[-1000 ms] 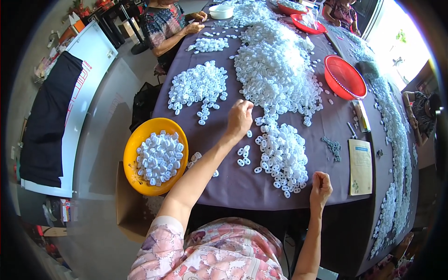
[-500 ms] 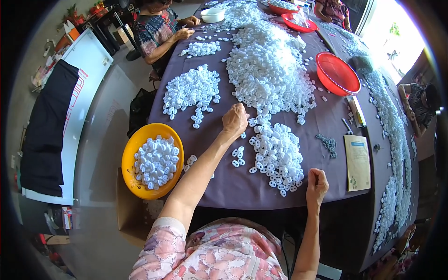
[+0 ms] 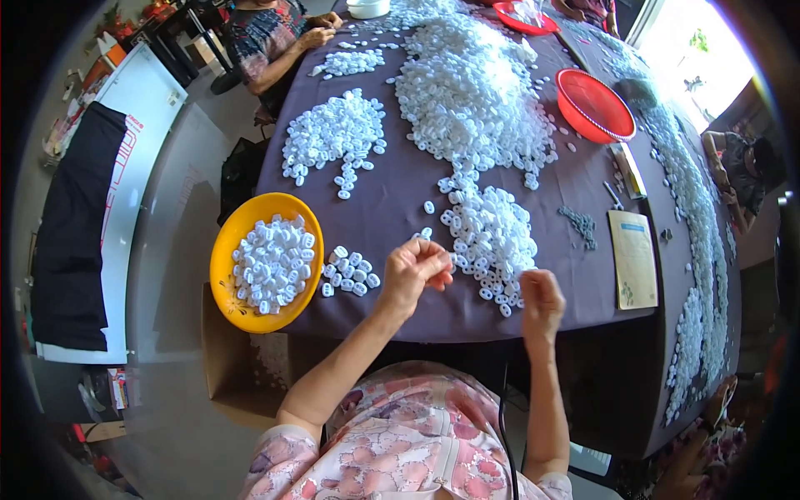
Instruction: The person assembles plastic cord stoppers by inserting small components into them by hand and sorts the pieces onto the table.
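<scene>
My left hand [image 3: 415,273] is closed in a pinch near the table's front edge, with a small white oval piece at its fingertips. My right hand [image 3: 542,304] is curled closed at the same edge, just right of the near pile; what its fingers hold, if anything, is hidden. Between and beyond the hands lies the near pile of white two-holed oval plastic pieces [image 3: 493,235]. A smaller cluster of such pieces [image 3: 348,272] sits left of my left hand. Further left, a yellow bowl [image 3: 218,265] holds a heap of white pieces.
Larger heaps of white pieces [image 3: 471,100] cover the far table. A red basket [image 3: 594,108], grey-green small parts [image 3: 579,227] and a tan packet [image 3: 632,260] lie right. A cardboard box [image 3: 223,367] stands below the bowl. Other people sit around, one at far left [image 3: 271,46].
My left hand has come back from the far end of the near pile toward me and my right hand. My right hand has shifted slightly left. The whole view has tilted a little.
</scene>
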The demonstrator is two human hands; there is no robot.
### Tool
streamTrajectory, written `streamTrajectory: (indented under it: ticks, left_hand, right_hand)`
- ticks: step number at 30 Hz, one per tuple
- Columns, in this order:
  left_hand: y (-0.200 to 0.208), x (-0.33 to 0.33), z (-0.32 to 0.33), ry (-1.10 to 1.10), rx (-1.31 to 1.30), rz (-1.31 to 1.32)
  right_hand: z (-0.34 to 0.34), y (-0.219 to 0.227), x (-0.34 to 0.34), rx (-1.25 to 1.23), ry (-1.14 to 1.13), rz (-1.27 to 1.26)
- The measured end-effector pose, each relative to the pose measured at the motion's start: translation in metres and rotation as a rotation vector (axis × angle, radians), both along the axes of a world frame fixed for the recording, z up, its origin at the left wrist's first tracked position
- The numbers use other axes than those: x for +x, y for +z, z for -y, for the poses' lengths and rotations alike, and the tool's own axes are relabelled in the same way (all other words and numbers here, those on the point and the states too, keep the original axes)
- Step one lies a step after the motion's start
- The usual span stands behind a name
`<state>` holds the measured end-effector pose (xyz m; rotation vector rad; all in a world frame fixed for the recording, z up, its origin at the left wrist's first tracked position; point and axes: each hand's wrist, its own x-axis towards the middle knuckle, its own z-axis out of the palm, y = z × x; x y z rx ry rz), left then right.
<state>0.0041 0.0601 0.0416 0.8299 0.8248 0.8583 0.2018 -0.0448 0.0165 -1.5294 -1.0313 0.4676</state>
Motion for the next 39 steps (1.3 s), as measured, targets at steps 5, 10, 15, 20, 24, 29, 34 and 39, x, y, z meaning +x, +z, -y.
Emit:
streamTrajectory:
  ticks: [5,10,15,20,24,29,34,39]
  left_hand:
    - [-0.015,0.013,0.047,-0.121,0.044,0.028]
    - [-0.022,0.008,0.066,-0.057,-0.010,0.085]
    - [-0.022,0.003,0.068,-0.077,0.062,0.136]
    - [-0.016,0.000,0.073,-0.145,0.178,-0.080]
    - [-0.010,-0.002,0.081,-0.051,0.246,-0.173]
    - [0.000,-0.002,0.077,0.047,0.771,-0.464]
    - [0.016,-0.001,0.076,-0.049,0.125,-0.135]
    - [0.016,-0.001,0.078,-0.065,0.036,-0.034]
  right_hand:
    - [-0.004,0.031,-0.059,0.089,0.193,0.135]
    - [0.009,0.014,-0.070,-0.040,0.220,-0.079]
    - [0.012,0.017,-0.069,-0.044,0.268,0.016]
    - [0.013,0.020,-0.069,-0.049,0.254,0.061]
    - [0.012,0.021,-0.074,-0.017,0.242,0.054]
    - [0.012,0.024,-0.074,0.031,0.246,0.065]
    - [0.022,0.032,-0.072,0.080,0.212,-0.525]
    - [0.027,0.029,-0.074,0.092,0.236,-0.546]
